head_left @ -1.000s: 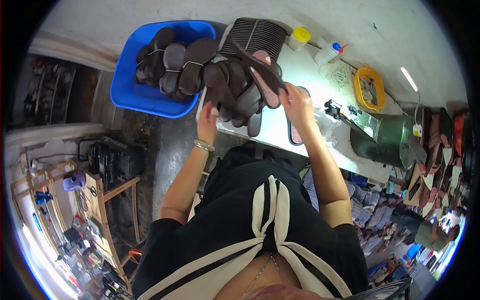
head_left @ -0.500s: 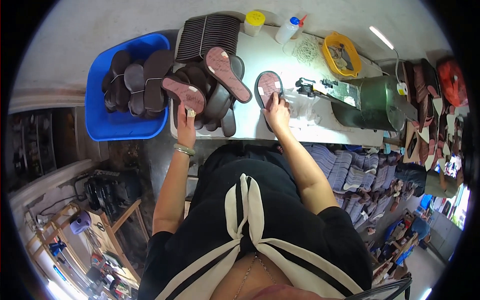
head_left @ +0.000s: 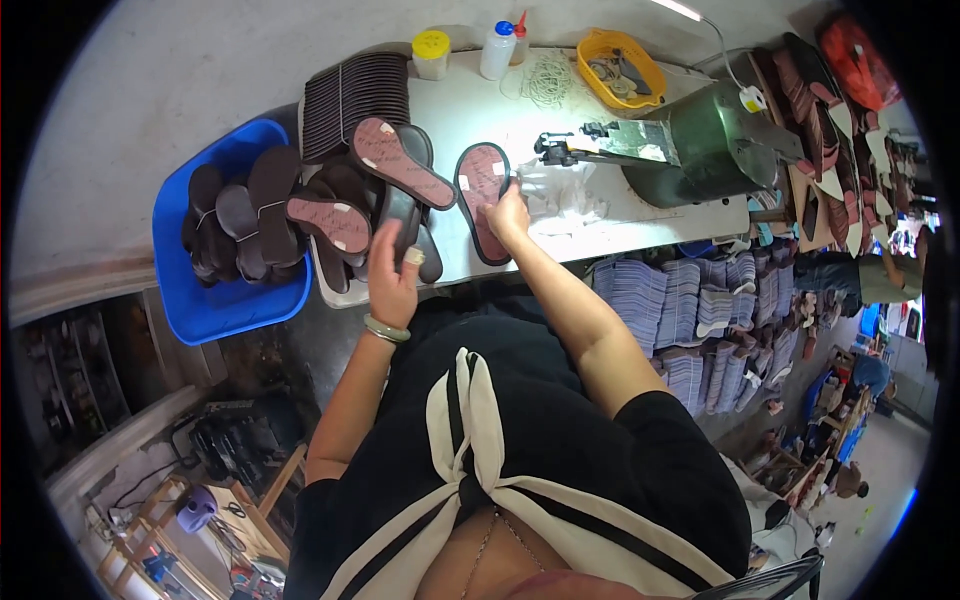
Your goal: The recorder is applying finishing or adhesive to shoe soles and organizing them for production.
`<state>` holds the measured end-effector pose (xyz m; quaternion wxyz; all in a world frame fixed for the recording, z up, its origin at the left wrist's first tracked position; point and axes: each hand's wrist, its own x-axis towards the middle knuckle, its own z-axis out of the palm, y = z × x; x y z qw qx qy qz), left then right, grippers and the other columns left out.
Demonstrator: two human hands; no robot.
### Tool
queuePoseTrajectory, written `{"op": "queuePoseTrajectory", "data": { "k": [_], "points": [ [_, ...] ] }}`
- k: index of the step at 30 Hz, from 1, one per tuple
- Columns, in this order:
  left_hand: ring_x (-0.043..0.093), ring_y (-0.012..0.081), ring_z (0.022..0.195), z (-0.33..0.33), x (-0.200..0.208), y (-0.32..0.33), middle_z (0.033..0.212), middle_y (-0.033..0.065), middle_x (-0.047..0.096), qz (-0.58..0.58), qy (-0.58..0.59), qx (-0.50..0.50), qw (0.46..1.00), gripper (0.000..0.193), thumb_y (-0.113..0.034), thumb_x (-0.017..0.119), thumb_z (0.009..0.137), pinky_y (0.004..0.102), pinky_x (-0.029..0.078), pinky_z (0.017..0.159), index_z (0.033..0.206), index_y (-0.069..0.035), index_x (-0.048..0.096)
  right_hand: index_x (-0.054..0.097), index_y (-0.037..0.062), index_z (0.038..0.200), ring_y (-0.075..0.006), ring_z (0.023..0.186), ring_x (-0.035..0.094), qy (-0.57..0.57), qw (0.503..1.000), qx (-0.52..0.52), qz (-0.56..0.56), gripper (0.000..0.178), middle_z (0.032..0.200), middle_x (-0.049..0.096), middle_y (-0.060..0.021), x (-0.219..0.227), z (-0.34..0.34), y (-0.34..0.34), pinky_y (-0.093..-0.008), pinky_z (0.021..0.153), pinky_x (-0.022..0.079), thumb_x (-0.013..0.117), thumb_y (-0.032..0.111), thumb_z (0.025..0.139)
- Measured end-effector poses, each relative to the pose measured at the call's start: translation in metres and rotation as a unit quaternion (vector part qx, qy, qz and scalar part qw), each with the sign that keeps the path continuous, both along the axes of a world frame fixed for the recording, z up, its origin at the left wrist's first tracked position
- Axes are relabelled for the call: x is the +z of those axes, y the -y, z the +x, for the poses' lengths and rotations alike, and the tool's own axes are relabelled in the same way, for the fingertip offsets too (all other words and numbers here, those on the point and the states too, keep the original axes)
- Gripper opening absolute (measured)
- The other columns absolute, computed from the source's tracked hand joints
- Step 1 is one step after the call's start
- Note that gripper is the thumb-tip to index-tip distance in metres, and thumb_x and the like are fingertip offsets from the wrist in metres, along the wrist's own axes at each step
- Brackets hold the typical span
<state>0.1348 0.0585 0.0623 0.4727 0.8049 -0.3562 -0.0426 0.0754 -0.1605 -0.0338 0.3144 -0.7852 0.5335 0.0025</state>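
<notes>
A dark-rimmed shoe insole [head_left: 482, 172] with a reddish patterned face and white patches lies on the table in front of me. My right hand [head_left: 508, 213] grips its right edge, thumb on the face and fingers at the side. My left hand [head_left: 392, 278], a wrapping on its thumb and a bangle at the wrist, is raised with fingers stretched and nothing in them. Near its fingertips lies another reddish insole [head_left: 330, 224], on a heap of dark brown insoles [head_left: 397, 213]. A third reddish insole [head_left: 400, 163] rests across the top of that heap.
A blue tub [head_left: 178, 290] holding tied dark insoles stands left. Behind the heap is a bound stack of insoles [head_left: 355, 100]. Along the back stand a yellow-lidded jar [head_left: 431, 55], bottles [head_left: 498, 50], pale string [head_left: 547, 80] and a yellow basket [head_left: 632, 98]. A green machine [head_left: 690, 145] sits right.
My left hand has let go of the left reddish insole and drawn back toward me. My right hand has shifted from the insole's face to its right edge. The whole view has turned slightly.
</notes>
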Motion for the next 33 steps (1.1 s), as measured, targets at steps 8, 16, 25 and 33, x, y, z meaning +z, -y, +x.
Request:
{"op": "queuePoseTrajectory", "data": {
  "k": [8, 16, 25, 33],
  "points": [
    [0.05, 0.0205, 0.115, -0.012, -0.031, 0.043, 0.13, 0.0125, 0.048, -0.064, -0.542, -0.051, 0.837, 0.051, -0.027, 0.052, 0.094, 0.0353, 0.041, 0.097, 0.136, -0.002, 0.036, 0.062, -0.0007, 0.103, -0.0207, 0.082, 0.061, 0.328, 0.914, 0.01, 0.24, 0.026, 0.101, 0.065, -0.0095, 0.04, -0.049, 0.01, -0.0327, 0.073, 0.049, 0.066, 0.011, 0.08],
    [0.062, 0.0168, 0.089, -0.005, 0.023, 0.108, 0.099, 0.0055, 0.064, -0.096, -0.658, -0.212, 0.716, 0.027, -0.024, 0.057, 0.092, 0.0338, 0.051, 0.081, 0.111, -0.005, 0.058, 0.061, 0.0, 0.113, -0.0093, 0.084, 0.061, 0.426, 0.768, -0.002, 0.478, 0.026, 0.098, 0.065, -0.0032, 0.125, -0.094, 0.01, -0.0227, 0.077, 0.049, 0.059, 0.009, 0.089],
    [0.065, 0.0158, 0.082, -0.019, 0.025, 0.15, 0.093, 0.007, 0.066, -0.158, -0.677, -0.101, 0.712, 0.019, -0.012, 0.06, 0.088, 0.029, 0.053, 0.073, 0.103, -0.001, 0.062, 0.06, 0.0043, 0.114, -0.029, 0.072, 0.058, 0.249, 0.933, 0.166, -0.198, 0.04, 0.083, 0.057, -0.0139, 0.148, -0.09, 0.011, -0.0377, 0.067, 0.048, 0.069, 0.022, 0.078],
    [0.064, 0.0187, 0.084, -0.006, 0.023, 0.217, 0.098, 0.0102, 0.065, -0.213, -0.611, -0.118, 0.753, 0.023, -0.011, 0.057, 0.087, 0.0303, 0.052, 0.071, 0.106, 0.003, 0.061, 0.045, 0.0162, 0.135, -0.0287, 0.073, 0.061, 0.081, 0.952, 0.243, -0.167, 0.077, 0.087, 0.055, -0.0134, 0.178, -0.088, 0.065, -0.038, 0.063, 0.051, 0.068, 0.053, 0.072]
  ]
}}
